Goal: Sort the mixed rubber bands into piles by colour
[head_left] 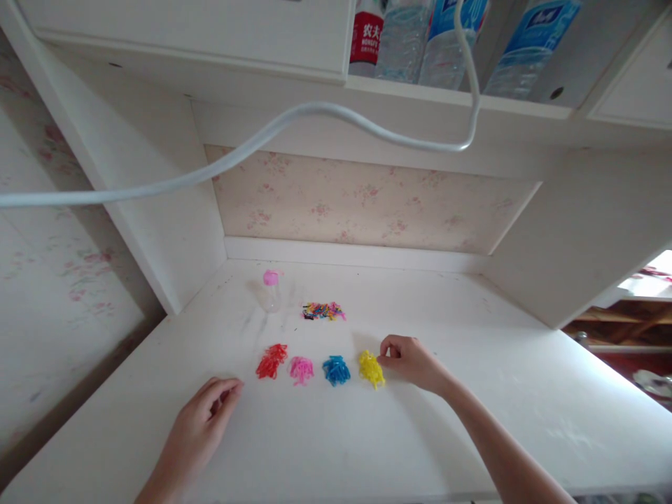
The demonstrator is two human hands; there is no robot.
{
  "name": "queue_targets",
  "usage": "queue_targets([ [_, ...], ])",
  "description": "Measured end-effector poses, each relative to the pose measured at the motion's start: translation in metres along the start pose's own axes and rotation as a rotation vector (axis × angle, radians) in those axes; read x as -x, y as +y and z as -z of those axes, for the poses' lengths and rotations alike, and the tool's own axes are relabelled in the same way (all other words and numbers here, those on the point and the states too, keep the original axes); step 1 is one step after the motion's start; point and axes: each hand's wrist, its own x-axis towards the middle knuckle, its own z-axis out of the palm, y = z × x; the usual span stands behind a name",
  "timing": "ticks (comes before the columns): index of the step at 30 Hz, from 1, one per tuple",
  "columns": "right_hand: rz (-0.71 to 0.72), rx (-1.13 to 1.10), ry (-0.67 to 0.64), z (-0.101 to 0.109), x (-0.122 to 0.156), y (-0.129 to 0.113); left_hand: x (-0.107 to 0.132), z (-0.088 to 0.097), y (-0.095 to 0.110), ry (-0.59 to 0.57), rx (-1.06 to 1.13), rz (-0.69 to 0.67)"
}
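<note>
Four small heaps of what look like little rubber bands lie in a row on the white desk: a red heap [271, 361], a pink heap [301, 370], a blue heap [336, 370] and a yellow heap [371, 369]. My right hand [412, 360] is at the right edge of the yellow heap, fingers curled and pinched; anything between them is hidden. My left hand [202, 416] is low over the desk, left of the red heap and apart from it, with thumb and fingertips together. Whether it holds anything does not show. Behind the row lies a mixed-colour heap [323, 311].
A clear bottle with a pink cap [271, 290] stands behind the red heap. A white cable [315, 108] crosses the upper view. Above, water bottles [404, 42] stand in an open cabinet shelf [462, 101]. Side panels [141, 168] and a floral back wall [357, 199] enclose the desk.
</note>
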Motion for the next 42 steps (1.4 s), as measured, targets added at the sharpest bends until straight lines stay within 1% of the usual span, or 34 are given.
queue_targets([
  [3,-0.013,-0.104,0.055,0.001,0.012,0.007,-0.002,0.000,0.002,0.011,0.001,0.010],
  [5,-0.021,-0.181,0.086,-0.003,0.024,0.013,-0.006,-0.001,0.009,0.001,0.002,-0.005],
  [8,-0.043,-0.278,0.109,-0.016,0.047,0.023,-0.015,-0.004,0.032,-0.043,0.007,-0.054],
  [12,-0.130,-0.344,0.168,-0.044,0.077,0.033,-0.037,-0.015,0.074,-0.119,-0.006,-0.169],
  [14,-0.178,-0.362,0.218,-0.054,0.086,0.035,-0.052,-0.026,0.093,-0.157,-0.067,-0.249],
  [16,-0.197,-0.366,0.268,-0.059,0.090,0.036,-0.068,-0.040,0.109,-0.197,-0.181,-0.298],
  [18,-0.194,-0.374,0.303,-0.060,0.091,0.036,-0.085,-0.057,0.121,-0.244,-0.332,-0.303],
  [21,-0.186,-0.389,0.325,-0.058,0.089,0.036,-0.108,-0.086,0.132,-0.248,-0.414,-0.291],
  [25,-0.168,-0.389,0.307,-0.057,0.089,0.038,-0.129,-0.117,0.138,-0.212,-0.496,-0.251],
  [27,-0.161,-0.387,0.296,-0.057,0.090,0.038,-0.137,-0.127,0.138,-0.191,-0.533,-0.229],
  [30,-0.154,-0.385,0.281,-0.056,0.090,0.039,-0.143,-0.135,0.136,-0.177,-0.572,-0.209],
  [35,-0.153,-0.368,0.278,-0.054,0.090,0.038,-0.149,-0.136,0.130,-0.197,-0.604,-0.215],
  [42,-0.136,-0.383,0.294,-0.052,0.091,0.035,-0.156,-0.124,0.122,-0.196,-0.602,-0.214],
])
